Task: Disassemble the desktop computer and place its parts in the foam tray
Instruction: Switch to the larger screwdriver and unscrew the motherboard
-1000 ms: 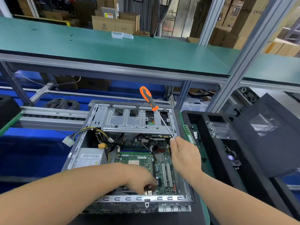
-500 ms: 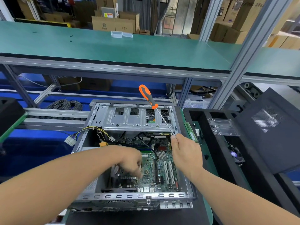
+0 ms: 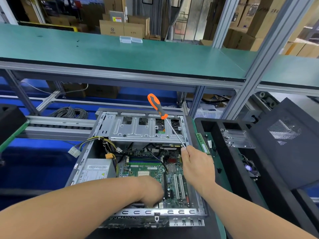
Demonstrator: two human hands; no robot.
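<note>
Open grey metal desktop computer case point(image 3: 193, 212) lies at lower centre of frame, side panel off. Inside: green motherboard point(image 3: 174, 180), silver power supply box point(image 3: 95, 171) at its left, silver drive cage point(image 3: 141, 130) along the far side.

Left hand point(image 3: 151, 191) reaches down onto the near part of the motherboard, fingers bent under and hidden; cannot tell whether it holds anything.

Right hand point(image 3: 198, 168) hovers over the case's right edge, pinching the thin steel shaft of an orange-and-black-handled screwdriver point(image 3: 158, 107), handle pointing up and away.

Black foam tray point(image 3: 215, 133) sits just right of the case, holding a green memory stick point(image 3: 202, 144), a clear plastic bracket point(image 3: 236, 138), a small fan point(image 3: 249, 169).

Black perforated side panel point(image 3: 290, 144) leans at far right.

Green workbench shelf point(image 3: 120, 54) spans the upper frame.
</note>
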